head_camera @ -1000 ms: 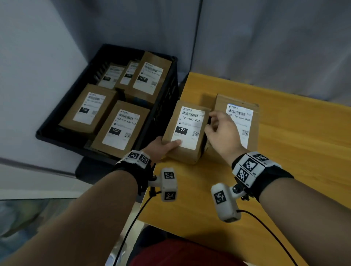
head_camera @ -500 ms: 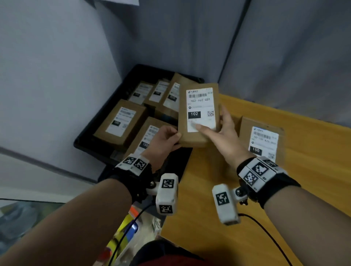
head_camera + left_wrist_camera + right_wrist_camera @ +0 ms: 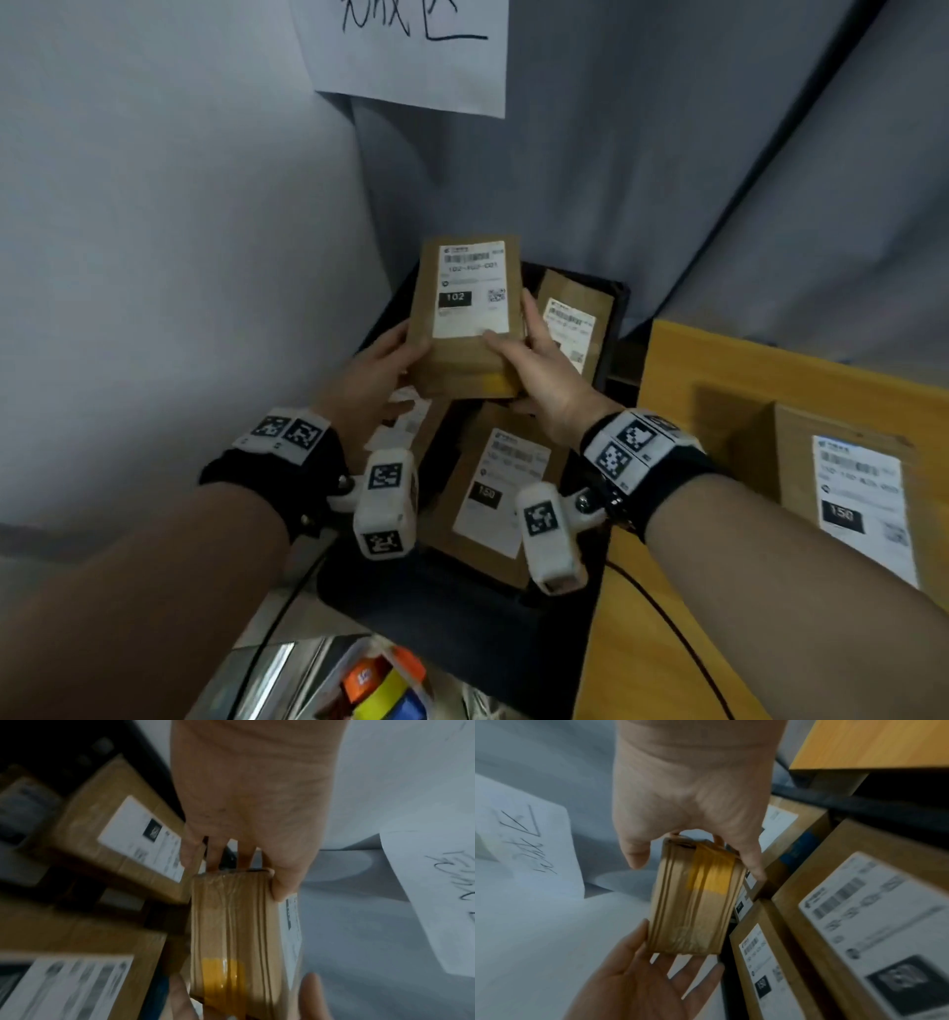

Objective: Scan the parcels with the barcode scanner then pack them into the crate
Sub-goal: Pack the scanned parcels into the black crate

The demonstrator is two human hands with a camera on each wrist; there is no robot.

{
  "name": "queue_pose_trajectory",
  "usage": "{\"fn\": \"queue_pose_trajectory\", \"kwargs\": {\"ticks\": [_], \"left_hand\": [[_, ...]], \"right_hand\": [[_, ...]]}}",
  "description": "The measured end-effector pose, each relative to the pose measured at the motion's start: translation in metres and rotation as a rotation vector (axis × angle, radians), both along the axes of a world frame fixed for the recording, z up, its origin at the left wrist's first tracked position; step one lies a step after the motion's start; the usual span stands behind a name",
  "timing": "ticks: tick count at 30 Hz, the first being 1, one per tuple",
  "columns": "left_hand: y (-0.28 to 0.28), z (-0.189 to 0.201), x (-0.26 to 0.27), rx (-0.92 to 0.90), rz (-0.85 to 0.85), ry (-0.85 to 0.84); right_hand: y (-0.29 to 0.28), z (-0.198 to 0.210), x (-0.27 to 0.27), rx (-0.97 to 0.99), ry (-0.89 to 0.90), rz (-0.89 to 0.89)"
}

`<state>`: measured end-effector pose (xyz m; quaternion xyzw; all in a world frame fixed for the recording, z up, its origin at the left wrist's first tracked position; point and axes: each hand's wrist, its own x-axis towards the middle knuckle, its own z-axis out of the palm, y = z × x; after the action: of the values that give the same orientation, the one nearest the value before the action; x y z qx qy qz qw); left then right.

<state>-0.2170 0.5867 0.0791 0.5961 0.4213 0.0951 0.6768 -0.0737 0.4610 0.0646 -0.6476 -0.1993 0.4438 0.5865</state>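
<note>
Fingers (image 3: 753, 862) of our right hand (image 3: 544, 380) are curling round the right edge of the parcel (image 3: 470, 318), with the thumb lying across the lower corner of its label (image 3: 475, 290). Our left hand (image 3: 372, 380) is gripping the parcel's lower left corner: in the left wrist view its thumb is pressing on the labelled face while the other fingers (image 3: 218, 858) are reaching behind the box. In the right wrist view the same left hand is showing as a fairly flat palm with spread fingers under the taped end, so we are reading the grip as light.

We are holding the parcel in the air above the crate (image 3: 624, 308), label toward us and tilted back; the label is reading 102. Brown tape and a yellow strip are wrapping the near end of the box.

Inside the crate, more parcels are lying flat with labels up: one marked 150 (image 3: 500, 493) is sitting below our wrists, and another (image 3: 575, 318) is leaning at the far right, just behind our right fingers.

On the table (image 3: 770, 375) to the right, one more box (image 3: 852, 483) marked 150 is sitting near the edge. A paper sign (image 3: 411, 51) with handwriting is hanging on the grey wall above.
</note>
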Motion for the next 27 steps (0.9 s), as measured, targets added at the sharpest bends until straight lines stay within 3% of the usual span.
{"fn": "queue_pose_trajectory", "kwargs": {"ticks": [5,9,12,18,24,27], "left_hand": [[0.053,-0.012,0.031,0.006,-0.012,0.012],[0.086,-0.025,0.048,0.357,-0.096,0.213],[0.103,-0.038,0.045,0.516,-0.084,0.310],[0.119,-0.057,0.037,0.580,-0.092,0.298],[0.126,-0.064,0.041,0.562,-0.110,0.288],[0.122,-0.061,0.046,0.558,-0.132,0.299]], "right_hand": [[0.073,-0.012,0.005,-0.124,-0.046,-0.158],[0.109,-0.031,0.027,-0.314,-0.173,-0.284],[0.131,-0.048,0.037,-0.335,-0.213,-0.332],[0.153,-0.073,0.039,-0.381,-0.483,-0.028],[0.140,-0.085,0.037,-0.282,-0.607,0.009],[0.135,-0.088,0.040,-0.374,-0.669,0.087]]}}
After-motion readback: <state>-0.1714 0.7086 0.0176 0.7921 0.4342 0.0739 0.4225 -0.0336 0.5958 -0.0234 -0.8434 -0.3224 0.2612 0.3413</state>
